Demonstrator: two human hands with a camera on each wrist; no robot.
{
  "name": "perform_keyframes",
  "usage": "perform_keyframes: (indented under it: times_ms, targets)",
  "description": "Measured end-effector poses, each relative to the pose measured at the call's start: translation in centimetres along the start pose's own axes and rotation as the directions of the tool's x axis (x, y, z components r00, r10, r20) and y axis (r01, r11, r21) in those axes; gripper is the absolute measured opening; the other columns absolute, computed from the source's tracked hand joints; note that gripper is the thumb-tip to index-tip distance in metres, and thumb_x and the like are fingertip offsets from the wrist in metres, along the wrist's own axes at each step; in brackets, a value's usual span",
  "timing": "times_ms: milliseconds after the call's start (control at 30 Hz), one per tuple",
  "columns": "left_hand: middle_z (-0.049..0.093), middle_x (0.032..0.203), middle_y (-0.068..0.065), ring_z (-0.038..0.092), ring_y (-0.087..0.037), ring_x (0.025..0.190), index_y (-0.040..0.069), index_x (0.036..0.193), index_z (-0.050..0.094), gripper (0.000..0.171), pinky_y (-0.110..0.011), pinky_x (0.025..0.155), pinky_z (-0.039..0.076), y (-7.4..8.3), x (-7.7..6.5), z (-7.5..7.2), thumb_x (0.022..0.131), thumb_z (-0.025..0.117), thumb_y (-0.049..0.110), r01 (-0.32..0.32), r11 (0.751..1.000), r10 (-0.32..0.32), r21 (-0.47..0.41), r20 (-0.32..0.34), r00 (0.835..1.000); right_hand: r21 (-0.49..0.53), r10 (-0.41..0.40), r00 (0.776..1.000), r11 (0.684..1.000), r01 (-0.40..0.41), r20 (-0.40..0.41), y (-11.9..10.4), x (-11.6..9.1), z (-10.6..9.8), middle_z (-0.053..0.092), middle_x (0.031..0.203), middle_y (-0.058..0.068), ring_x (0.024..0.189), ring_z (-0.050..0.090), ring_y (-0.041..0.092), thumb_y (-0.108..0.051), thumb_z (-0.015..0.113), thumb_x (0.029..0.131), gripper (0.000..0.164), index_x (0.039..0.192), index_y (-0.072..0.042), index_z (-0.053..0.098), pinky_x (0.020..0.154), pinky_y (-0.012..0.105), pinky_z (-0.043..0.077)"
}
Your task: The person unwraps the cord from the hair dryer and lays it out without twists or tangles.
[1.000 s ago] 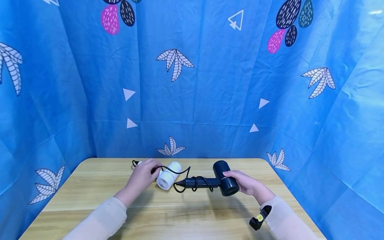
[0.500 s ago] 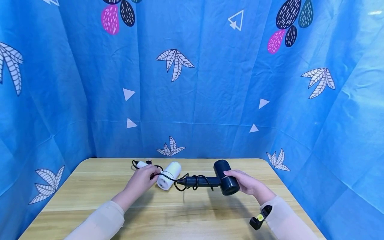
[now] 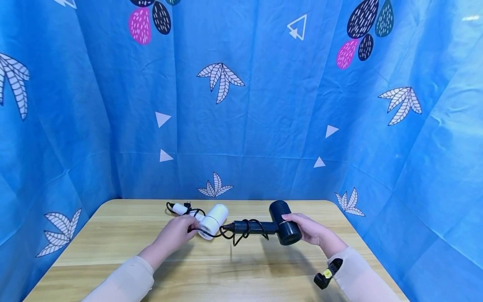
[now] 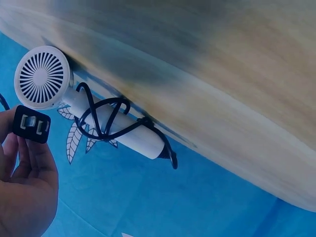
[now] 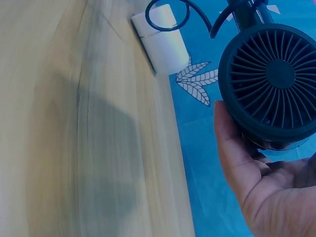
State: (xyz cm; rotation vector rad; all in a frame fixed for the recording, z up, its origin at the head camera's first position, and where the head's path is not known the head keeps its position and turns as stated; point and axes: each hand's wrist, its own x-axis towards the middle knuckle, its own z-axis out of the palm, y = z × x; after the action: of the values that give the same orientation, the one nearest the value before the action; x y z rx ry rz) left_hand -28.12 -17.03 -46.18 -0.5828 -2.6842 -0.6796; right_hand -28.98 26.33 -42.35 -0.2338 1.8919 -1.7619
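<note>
My right hand [image 3: 307, 228] grips the head of a black hair dryer [image 3: 260, 227], held above the table with its handle pointing left. Its slatted round end [image 5: 276, 79] faces the camera in the right wrist view. A black cord [image 3: 247, 230] winds loosely round the handle. My left hand [image 3: 175, 235] pinches the plug [image 4: 32, 124] at the cord's free end, and the cord stretches between both hands. Just behind the left hand lies a white hair dryer [image 3: 215, 219], its own black cord [image 4: 106, 118] wrapped round its handle.
The wooden table [image 3: 234, 272] has its back edge close behind the white hair dryer. Blue patterned cloth [image 3: 279, 105] hangs at the back and both sides. A small black device [image 3: 326, 274] sits on the right wrist.
My left hand has moved slightly down and toward me with the plug, exposing more of the white hair dryer's handle. The black hair dryer has barely shifted; its cord loops have changed shape.
</note>
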Motion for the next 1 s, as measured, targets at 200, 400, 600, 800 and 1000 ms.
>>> perform_keyframes:
  times_ms: [200, 400, 600, 800, 1000]
  targets:
    - [0.064, 0.087, 0.010, 0.061, -0.009, 0.082, 0.018, 0.086, 0.072, 0.017, -0.034, 0.076, 0.055, -0.4, -0.4, 0.3, 0.080, 0.082, 0.005, -0.013, 1.000, 0.013, 0.001, 0.019, 1.000, 0.004, -0.012, 1.000, 1.000, 0.012, 0.004, 0.0, 0.0, 0.0, 0.063, 0.117, 0.016, 0.100, 0.069, 0.024, -0.038, 0.043, 0.105, 0.069, 0.149, 0.011, 0.021, 0.088, 0.036, 0.058]
    - [0.064, 0.088, 0.010, 0.063, -0.012, 0.083, 0.016, 0.089, 0.074, 0.015, -0.035, 0.077, 0.056, -0.5, -0.8, 0.1, 0.080, 0.082, 0.006, -0.060, 0.998, 0.059, 0.018, 0.020, 0.998, 0.007, -0.019, 1.000, 1.000, 0.019, 0.001, -0.2, 0.1, -0.1, 0.064, 0.115, 0.014, 0.099, 0.068, 0.023, -0.036, 0.041, 0.106, 0.067, 0.149, 0.011, 0.020, 0.086, 0.035, 0.058]
    - [0.059, 0.083, 0.013, 0.057, -0.006, 0.077, 0.019, 0.086, 0.073, 0.014, -0.030, 0.071, 0.054, -0.5, -1.1, -0.1, 0.081, 0.082, 0.010, -0.106, 0.993, 0.104, 0.050, 0.037, 0.994, 0.016, -0.026, 1.000, 1.000, 0.026, -0.001, -0.3, 0.0, -0.1, 0.064, 0.115, 0.014, 0.099, 0.068, 0.023, -0.036, 0.040, 0.107, 0.067, 0.149, 0.011, 0.019, 0.087, 0.035, 0.058]
    - [0.063, 0.084, 0.013, 0.060, -0.006, 0.078, 0.019, 0.087, 0.074, 0.013, -0.030, 0.071, 0.055, -0.8, -1.6, -0.4, 0.082, 0.082, 0.012, -0.161, 0.985, 0.159, 0.061, 0.040, 0.987, 0.020, -0.030, 1.000, 0.999, 0.030, -0.006, -0.2, -0.1, -0.1, 0.065, 0.114, 0.014, 0.100, 0.069, 0.023, -0.036, 0.038, 0.107, 0.067, 0.150, 0.012, 0.018, 0.089, 0.036, 0.057]
    - [0.066, 0.087, 0.010, 0.063, -0.009, 0.081, 0.018, 0.088, 0.074, 0.012, -0.032, 0.073, 0.056, -1.1, -1.9, -0.5, 0.082, 0.082, 0.013, -0.213, 0.975, 0.212, 0.061, 0.032, 0.977, 0.022, -0.038, 0.999, 0.999, 0.039, -0.011, -0.3, -0.3, 0.0, 0.065, 0.114, 0.014, 0.101, 0.068, 0.023, -0.036, 0.039, 0.107, 0.067, 0.150, 0.012, 0.019, 0.089, 0.036, 0.057]
